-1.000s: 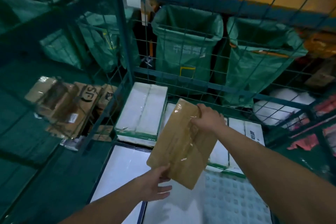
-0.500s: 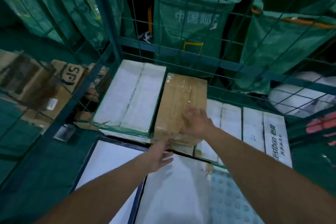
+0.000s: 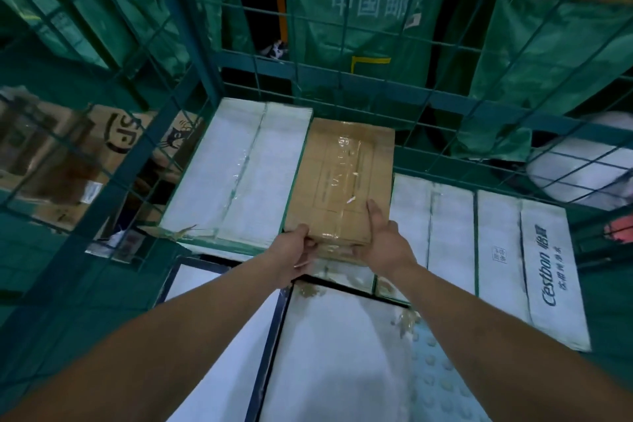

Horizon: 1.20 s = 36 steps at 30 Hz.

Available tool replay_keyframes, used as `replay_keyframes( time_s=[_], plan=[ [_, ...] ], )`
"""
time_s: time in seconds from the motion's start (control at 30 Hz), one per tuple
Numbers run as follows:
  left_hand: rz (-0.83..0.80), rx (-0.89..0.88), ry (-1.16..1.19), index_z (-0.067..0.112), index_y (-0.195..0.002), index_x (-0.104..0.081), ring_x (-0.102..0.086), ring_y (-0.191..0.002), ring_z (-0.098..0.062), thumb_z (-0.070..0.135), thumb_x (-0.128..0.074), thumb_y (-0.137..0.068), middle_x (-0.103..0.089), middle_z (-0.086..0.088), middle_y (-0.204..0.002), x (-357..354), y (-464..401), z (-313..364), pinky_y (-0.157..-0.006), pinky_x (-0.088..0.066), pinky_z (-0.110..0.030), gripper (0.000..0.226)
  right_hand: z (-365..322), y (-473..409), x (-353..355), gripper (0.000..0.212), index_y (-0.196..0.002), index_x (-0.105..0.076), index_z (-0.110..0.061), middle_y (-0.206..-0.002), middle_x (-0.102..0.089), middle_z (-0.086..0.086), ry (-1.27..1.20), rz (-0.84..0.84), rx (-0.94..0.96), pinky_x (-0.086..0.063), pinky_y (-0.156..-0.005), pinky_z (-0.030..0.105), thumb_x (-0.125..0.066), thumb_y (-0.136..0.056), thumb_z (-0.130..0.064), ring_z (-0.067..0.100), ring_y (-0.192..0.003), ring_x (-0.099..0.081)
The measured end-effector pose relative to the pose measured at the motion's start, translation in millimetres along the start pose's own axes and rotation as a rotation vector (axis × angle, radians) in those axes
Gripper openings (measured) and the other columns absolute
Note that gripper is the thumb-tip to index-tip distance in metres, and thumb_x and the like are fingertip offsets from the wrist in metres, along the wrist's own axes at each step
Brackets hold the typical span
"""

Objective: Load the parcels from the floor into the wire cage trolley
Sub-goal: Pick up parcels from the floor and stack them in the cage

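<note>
Both forearms reach forward into wire cage trolley [image 3: 205, 72]. Left hand [image 3: 291, 250] grips near-left corner of brown parcel [image 3: 342, 178], fingers curled under edge. Right hand [image 3: 387, 243] grasps near-right corner, thumb on taped top. Brown parcel at 12 o'clock from hands, flat atop white boxes, touching raised white box [image 3: 239, 171] at 10 o'clock. White box [image 3: 551, 271] at 3 o'clock reads "Cestbon". Green mail sack [image 3: 359, 31] beyond mesh, 12 o'clock, bears white Chinese characters. Cardboard box [image 3: 120, 137] outside, 9 o'clock, marked "SF"
</note>
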State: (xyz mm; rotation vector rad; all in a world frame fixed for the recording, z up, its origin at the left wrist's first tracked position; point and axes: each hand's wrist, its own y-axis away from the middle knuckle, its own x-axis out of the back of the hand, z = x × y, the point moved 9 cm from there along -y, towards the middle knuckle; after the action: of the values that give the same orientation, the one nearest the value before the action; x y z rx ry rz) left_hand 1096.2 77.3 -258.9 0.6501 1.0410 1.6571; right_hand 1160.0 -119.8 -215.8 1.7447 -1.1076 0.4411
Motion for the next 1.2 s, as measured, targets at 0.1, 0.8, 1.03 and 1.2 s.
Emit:
replay_keyframes(
  time_s=[0.1, 0.8, 1.03, 1.2],
  plan=[
    [0.003, -0.032, -0.017, 0.009, -0.091, -0.058, -0.053, -0.067, -0.02, 0.04, -0.048, -0.107, -0.064, -0.01, -0.085, -0.7, -6.3, 10.0, -0.087, -0.044, -0.036, 0.036, 0.6, -8.7, -1.4, 0.105, -0.156, 0.013, -0.051, -0.154, -0.027, 0.017, 0.004, 0.0, -0.014, -0.048, -0.084, 0.035, -0.07, -0.093, -0.039, 0.034, -0.109, -0.059],
    [-0.116, -0.201, -0.29, 0.022, -0.108, -0.06, -0.061, -0.116, -0.021, 0.046, -0.06, -0.099, -0.063, 0.002, -0.114, 28.4, 281.3, 49.4, -0.104, -0.052, -0.039, 0.025, -120.9, 218.8, 57.8, 0.081, -0.161, -0.021, -0.021, -0.144, -0.049, 0.007, -0.343, -0.082, 0.017, -0.049, -0.093, 0.02, -0.068, -0.096, -0.033, 0.022, -0.119, -0.055],
    [-0.107, -0.337, -0.249, 0.02, -0.126, -0.055, -0.059, -0.119, -0.021, 0.051, -0.061, -0.098, -0.056, 0.002, -0.126, 101.6, 438.9, 54.5, -0.105, -0.052, -0.045, 0.042, -230.1, 379.3, 80.6, 0.068, -0.146, -0.047, -0.032, -0.141, -0.054, 0.0, -0.451, -0.122, 0.041, -0.05, -0.103, 0.037, -0.067, -0.087, -0.06, 0.022, -0.123, -0.056],
    [-0.08, -0.369, -0.174, 0.024, -0.128, -0.057, -0.058, -0.116, -0.018, 0.055, -0.062, -0.096, -0.059, 0.004, -0.131, 167.2, 515.9, 16.6, -0.084, -0.052, -0.031, 0.044, -278.9, 466.1, 56.4, 0.045, -0.136, -0.054, -0.023, -0.136, -0.057, 0.004, -0.557, -0.245, 0.054, -0.051, -0.096, 0.037, -0.062, -0.098, -0.048, 0.021, -0.115, -0.058]
  ],
)
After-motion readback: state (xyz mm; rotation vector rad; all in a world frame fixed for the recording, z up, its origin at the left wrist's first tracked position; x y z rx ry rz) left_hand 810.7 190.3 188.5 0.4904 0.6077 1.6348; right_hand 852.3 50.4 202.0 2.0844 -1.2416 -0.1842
